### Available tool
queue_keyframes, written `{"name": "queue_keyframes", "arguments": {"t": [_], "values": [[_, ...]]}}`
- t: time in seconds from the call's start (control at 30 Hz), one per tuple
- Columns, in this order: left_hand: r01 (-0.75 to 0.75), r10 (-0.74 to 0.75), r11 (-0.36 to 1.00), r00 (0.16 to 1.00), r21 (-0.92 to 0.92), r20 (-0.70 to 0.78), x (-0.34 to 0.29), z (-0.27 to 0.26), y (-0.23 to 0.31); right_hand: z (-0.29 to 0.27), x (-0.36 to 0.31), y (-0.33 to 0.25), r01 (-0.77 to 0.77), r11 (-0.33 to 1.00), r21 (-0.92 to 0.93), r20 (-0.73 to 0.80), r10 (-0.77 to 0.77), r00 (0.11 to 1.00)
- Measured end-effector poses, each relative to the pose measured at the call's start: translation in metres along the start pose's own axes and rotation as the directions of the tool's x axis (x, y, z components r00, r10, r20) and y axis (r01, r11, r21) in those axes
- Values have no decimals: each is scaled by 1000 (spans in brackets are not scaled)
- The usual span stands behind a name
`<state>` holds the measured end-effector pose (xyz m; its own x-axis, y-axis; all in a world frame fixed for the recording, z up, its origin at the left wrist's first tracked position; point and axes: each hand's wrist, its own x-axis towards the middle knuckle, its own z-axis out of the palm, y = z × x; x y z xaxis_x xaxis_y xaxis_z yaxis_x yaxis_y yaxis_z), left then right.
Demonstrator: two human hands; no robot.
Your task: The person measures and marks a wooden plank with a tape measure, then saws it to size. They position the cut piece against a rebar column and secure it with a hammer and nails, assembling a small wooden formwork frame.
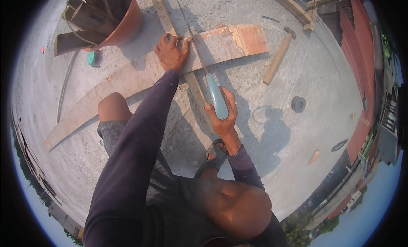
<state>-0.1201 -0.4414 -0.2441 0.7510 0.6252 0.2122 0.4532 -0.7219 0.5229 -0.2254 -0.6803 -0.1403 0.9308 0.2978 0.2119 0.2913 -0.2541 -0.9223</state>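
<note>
A handsaw with a pale blue handle (217, 96) is in my right hand (228, 119), the fingers wrapped round the grip. Its thin blade lies across a long wooden plank (106, 85), right of my left hand (172, 53). That hand presses down on the plank with bent fingers toward the far edge, the thumb close to the blade. Under the plank runs a narrow wooden batten (162, 13), roughly crosswise to it. The plank's right end has peeling, reddish surface. My bare left knee (114, 106) is at the plank's near edge.
An orange bucket (131, 25) of wood offcuts stands far left, a green tape measure (92, 58) beside it. Right of the plank lie a hammer (278, 60) and a dark round roll (298, 104). Lumber (293, 9) and red corrugated sheets (356, 56) line the right edge.
</note>
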Motion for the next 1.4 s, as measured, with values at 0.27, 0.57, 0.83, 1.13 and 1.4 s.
{"name": "queue_keyframes", "arguments": {"t": [0.27, 0.57, 0.83, 1.13, 1.4], "values": [[-3, 3, 1000, 1000, -11, -5, 1, -2, 0, 6, -10, -12, -139, 990, -39, 28, 140, 990], [-18, 19, 995, 1000, 100, -8, 3, 3, -1, -7, 3, -8, -90, 995, -49, 58, 93, 994], [49, -56, 993, 997, 110, 61, 10, 2, 5, -16, -22, -23, -85, 988, -132, 15, 88, 996], [58, -79, 983, 991, 177, 112, 10, -6, 12, -2, -1, -8, -319, 945, -63, 85, 324, 942], [44, -56, 988, 995, 151, 77, 7, -2, 14, 8, 16, 8, -245, 967, -73, 61, 250, 966]]}}
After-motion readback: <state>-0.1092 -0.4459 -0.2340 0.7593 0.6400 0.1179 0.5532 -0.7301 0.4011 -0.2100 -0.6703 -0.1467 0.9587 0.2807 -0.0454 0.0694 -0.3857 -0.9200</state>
